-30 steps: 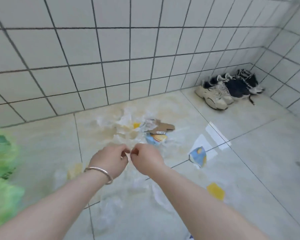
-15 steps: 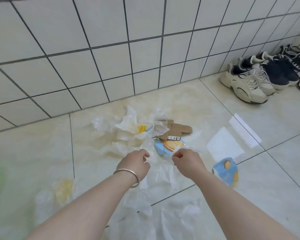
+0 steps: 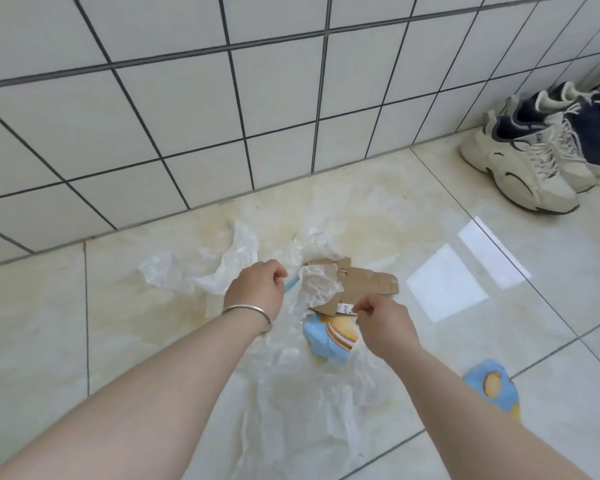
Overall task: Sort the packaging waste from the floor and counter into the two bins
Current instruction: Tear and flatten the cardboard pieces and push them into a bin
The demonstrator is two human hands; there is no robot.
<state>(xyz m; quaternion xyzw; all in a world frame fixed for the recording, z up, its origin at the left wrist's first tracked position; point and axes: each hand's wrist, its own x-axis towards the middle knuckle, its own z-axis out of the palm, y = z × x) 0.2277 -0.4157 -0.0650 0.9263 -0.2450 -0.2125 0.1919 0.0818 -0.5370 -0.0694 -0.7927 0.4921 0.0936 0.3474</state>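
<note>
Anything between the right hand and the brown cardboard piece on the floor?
Nothing visible. The right hand is already at the near edge of the flat brown cardboard piece; crumpled clear plastic film only covers its left end.

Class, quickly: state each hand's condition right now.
Left hand: closed in a fist, contents cannot be told.
Right hand: pinching the brown cardboard piece's labelled edge.

View: head-worn, wide-angle, the only one
Faces: forward and down, onto floor where it meets tiled wall
Nearness: close, forearms entering from bottom edge
</note>
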